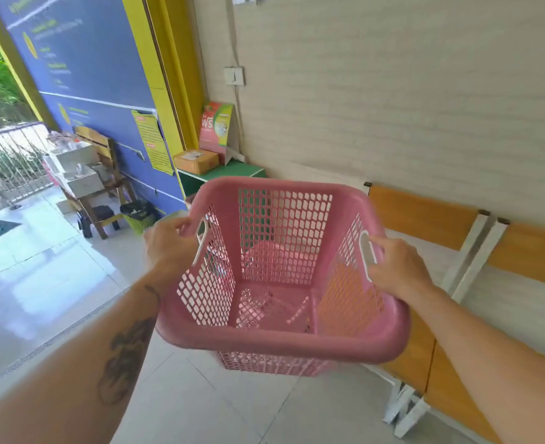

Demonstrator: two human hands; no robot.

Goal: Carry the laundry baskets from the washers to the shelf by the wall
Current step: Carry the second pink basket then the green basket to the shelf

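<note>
- My left hand: the fingers are curled round the white handle on the left wall of the pink perforated plastic laundry basket.
- My right hand: it is closed likewise on the white handle of the right wall, so both hands carry the load.
- The basket hangs in the air above the pale tiled floor, with its near rim tipped down toward me. Its floor appears empty.
- The orange wooden bench with a white metal frame runs along the wall. The basket's right side is held just beside the bench's front edge.
- The green-topped shelf unit stands in the corner beyond the basket's far rim and bears a brown cardboard box at its back left corner. I judge this unit to be the destination.
- Progress, as I judge it: this basket is mid-carry and near the shelf but not yet set down. No washers are in view. A pink shape shows through the mesh, and I cannot tell whether it is a basket already delivered.
</note>
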